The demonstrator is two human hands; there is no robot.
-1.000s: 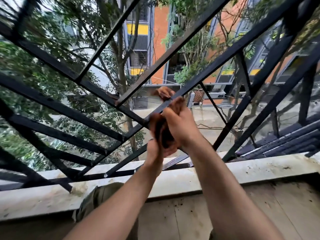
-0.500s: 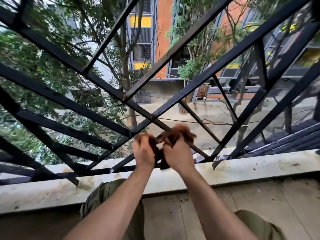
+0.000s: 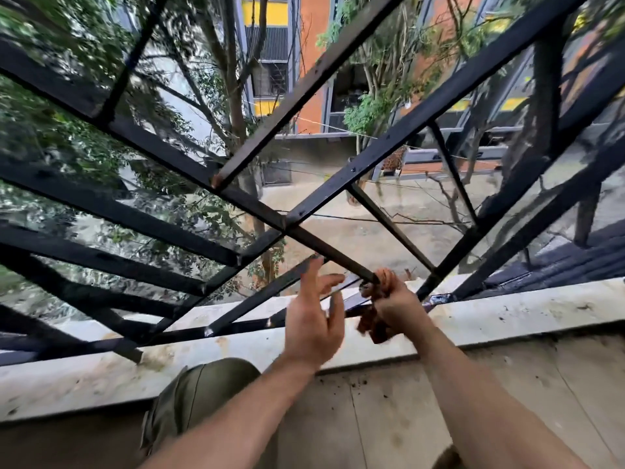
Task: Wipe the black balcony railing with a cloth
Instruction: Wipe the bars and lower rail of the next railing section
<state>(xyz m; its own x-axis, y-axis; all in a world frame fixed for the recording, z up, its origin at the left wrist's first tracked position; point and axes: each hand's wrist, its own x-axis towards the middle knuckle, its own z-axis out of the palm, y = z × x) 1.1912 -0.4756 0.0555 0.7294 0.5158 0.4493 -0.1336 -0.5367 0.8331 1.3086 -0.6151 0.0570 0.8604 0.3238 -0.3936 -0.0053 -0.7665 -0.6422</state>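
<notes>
The black balcony railing (image 3: 382, 148) is a lattice of crossing metal bars that fills the upper view. A thin slanted bar (image 3: 333, 253) runs down toward the ledge. My right hand (image 3: 397, 304) grips a reddish-brown cloth (image 3: 372, 323) wrapped around the low end of that bar, close to the ledge. The cloth bunches above my fingers and hangs below them. My left hand (image 3: 313, 318) is off the cloth, fingers spread, just left of the bar and holding nothing.
A stained pale stone ledge (image 3: 527, 313) carries the railing's base. Below it is a dirty wall (image 3: 389, 418). My knee in olive trousers (image 3: 199, 390) presses near the wall. Trees, a courtyard and an orange building lie beyond the bars.
Both hands slid the cloth down the slanted bar to its low end. My left hand has let go of the cloth and opened; my right hand keeps its grip.
</notes>
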